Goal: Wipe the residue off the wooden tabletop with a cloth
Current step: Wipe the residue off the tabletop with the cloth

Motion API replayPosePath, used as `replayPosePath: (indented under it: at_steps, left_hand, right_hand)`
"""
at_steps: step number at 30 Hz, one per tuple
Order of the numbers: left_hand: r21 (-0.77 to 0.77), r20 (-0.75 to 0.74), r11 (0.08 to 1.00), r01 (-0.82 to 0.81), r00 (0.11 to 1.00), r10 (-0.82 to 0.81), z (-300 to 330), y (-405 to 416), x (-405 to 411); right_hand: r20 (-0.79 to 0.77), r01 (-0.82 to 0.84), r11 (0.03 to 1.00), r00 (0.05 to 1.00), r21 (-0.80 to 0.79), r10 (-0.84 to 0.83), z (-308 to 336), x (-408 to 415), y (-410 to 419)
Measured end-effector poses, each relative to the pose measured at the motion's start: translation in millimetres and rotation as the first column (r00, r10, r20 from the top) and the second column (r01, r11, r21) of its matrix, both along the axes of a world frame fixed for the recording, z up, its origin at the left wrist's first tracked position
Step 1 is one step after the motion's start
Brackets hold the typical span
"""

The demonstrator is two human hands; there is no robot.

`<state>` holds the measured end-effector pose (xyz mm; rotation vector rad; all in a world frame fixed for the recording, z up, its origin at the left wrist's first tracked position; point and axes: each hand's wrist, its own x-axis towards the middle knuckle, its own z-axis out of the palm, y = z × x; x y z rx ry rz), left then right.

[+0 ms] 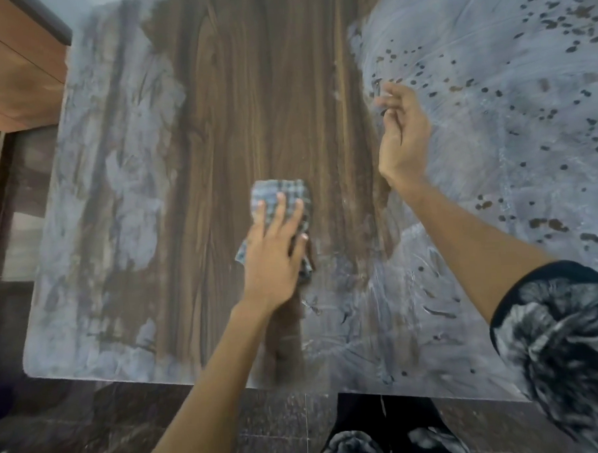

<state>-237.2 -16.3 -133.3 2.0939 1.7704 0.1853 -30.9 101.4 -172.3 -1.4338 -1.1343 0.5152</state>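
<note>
I have my left hand (275, 258) laid flat on the small blue-grey checked cloth (282, 199), fingers straight and spread so the palm presses the fabric down onto the dark wood-grain worktop (251, 108). Nothing is clenched there: the grip is released, and pressure alone carries the cloth along. It sits near the middle of the worktop, on the cleaned strip where the brown grain shows through.

My right hand (401, 132) hangs above the surface to the right, fingers loosely curled and holding nothing, kept up so it stays out of the mess, I judge.

The pale grey-white film of residue (490, 81) lies thick on the right side, speckled with dark spots, and a thinner, streaky patch covers the left side. By my reckoning the job is perhaps a third done, with both flanks and the near edge left to wipe.
</note>
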Motion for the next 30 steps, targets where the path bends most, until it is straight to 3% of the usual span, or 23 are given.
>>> replayPosePath:
  at_steps: [4,7,11,14,18,20,22,26,28,30]
  left_hand:
    - [-0.008,-0.057,0.960,0.281,0.958,-0.281,1,-52,32]
    - [-0.061,0.001,0.930,0.364,0.931,-0.364,6,-67,35]
    - [-0.044,0.127,0.998,0.053,0.991,-0.047,4,-32,-14]
    - [-0.062,0.137,0.977,-0.202,0.968,0.209,2,-7,-60]
    - [-0.065,0.094,0.959,-0.275,0.955,0.280,0,-5,-64]
    - [-0.028,0.081,0.980,-0.198,0.977,0.200,-1,-10,-47]
    - [-0.024,0.083,0.999,-0.020,0.996,0.022,3,-22,-20]
    - [-0.052,0.060,0.959,0.278,0.959,-0.275,8,-65,38]
    - [-0.059,0.031,0.932,0.358,0.934,-0.357,2,-84,41]
    - [-0.081,0.008,0.939,0.333,0.943,-0.334,4,-97,29]
  right_hand:
    - [0.012,0.029,1.000,1.000,-0.010,-0.029,1,-2,1]
    - [0.013,0.049,0.999,0.999,-0.009,-0.049,1,-2,2]
    - [0.003,0.040,0.999,0.999,-0.021,-0.040,-1,-2,2]
    - [-0.014,0.037,0.999,0.999,-0.019,-0.037,-3,-1,4]
    - [-0.007,0.034,0.999,0.999,-0.013,-0.034,-5,0,5]
    - [0.003,0.035,0.999,0.999,-0.013,-0.035,-5,-1,5]
    - [0.030,0.034,0.999,0.999,-0.012,-0.034,-5,-1,5]
    - [0.056,0.027,1.000,0.998,-0.007,-0.026,-2,-1,3]
    - [0.065,0.011,1.000,0.998,-0.017,-0.010,1,-3,1]
    - [0.085,-0.008,1.000,0.996,-0.019,0.010,3,-3,0]
